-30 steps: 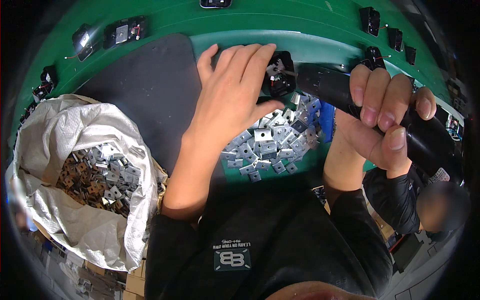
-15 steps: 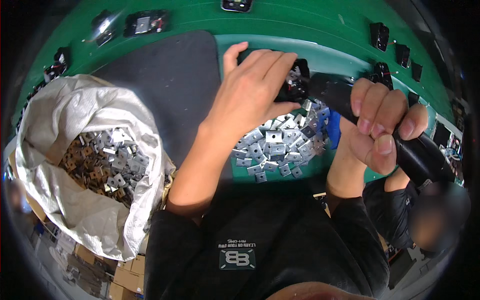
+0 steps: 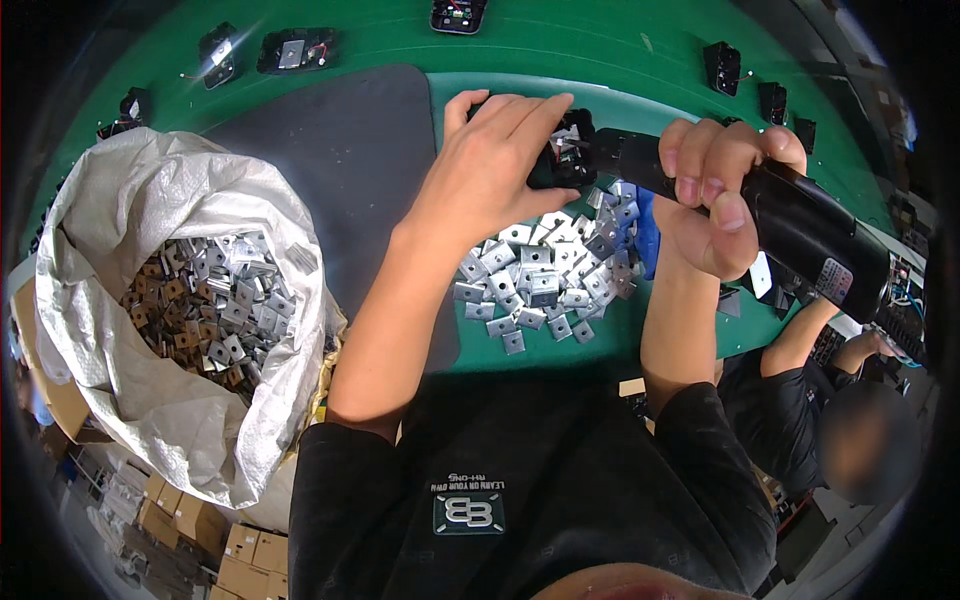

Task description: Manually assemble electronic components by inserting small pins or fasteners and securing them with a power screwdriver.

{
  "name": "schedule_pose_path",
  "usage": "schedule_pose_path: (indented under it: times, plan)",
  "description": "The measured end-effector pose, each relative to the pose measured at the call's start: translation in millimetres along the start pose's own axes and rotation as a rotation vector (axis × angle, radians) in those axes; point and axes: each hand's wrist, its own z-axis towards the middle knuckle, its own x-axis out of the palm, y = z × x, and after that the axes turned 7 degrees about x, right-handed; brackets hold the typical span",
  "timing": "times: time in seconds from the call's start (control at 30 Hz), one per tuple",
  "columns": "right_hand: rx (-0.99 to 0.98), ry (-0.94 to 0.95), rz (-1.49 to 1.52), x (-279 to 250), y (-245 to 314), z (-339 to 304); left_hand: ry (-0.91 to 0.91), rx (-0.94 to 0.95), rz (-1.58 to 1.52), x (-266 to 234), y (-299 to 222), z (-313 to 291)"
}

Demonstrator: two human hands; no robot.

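My left hand [image 3: 495,155] is closed around a black plastic housing [image 3: 582,178] and steadies it on the green mat, with part of the housing hidden under the fingers. Inside the housing show small metal parts and a bit of red. My right hand [image 3: 722,185] grips a black electric screwdriver [image 3: 815,232], held slanting with its nose toward the housing. The thin bit reaches over the housing's opening; whether it touches a screw I cannot tell. Just below lies a loose pile of square silver metal plates with centre holes [image 3: 540,285].
At left stands a white woven sack [image 3: 90,330] of similar plates beside a dark grey pad [image 3: 340,160]. Several black housings [image 3: 298,50] lie along the far green table. A blue object [image 3: 648,235] sits beside the pile. Another person [image 3: 775,420] works at the right.
The screwdriver and my right hand have moved left and up, bringing the nose over the housing. My left hand stays on the housing. The whole view has shifted slightly.
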Motion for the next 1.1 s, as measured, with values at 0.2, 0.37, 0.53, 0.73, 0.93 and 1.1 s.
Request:
schedule_pose_path:
  times: [0.2,0.37,0.53,0.73,0.93,1.1]
  plan:
    - [-0.011,0.014,-0.067,5,-2,0,0.01,-0.008,-0.041,-1,2,1]
    - [-0.005,0.106,-0.157,9,-2,3,-0.001,-0.009,-0.071,-1,3,1]
    - [0.035,0.076,-0.093,10,-3,7,-0.004,-0.006,-0.133,1,9,1]
    - [0.085,0.182,-0.111,10,-7,18,-0.025,0.031,-0.195,1,14,1]
    - [0.067,0.195,-0.105,16,-9,18,-0.049,0.09,-0.17,3,16,4]
    - [0.13,0.054,-0.142,10,-9,15,0.042,0.059,-0.142,7,13,0]
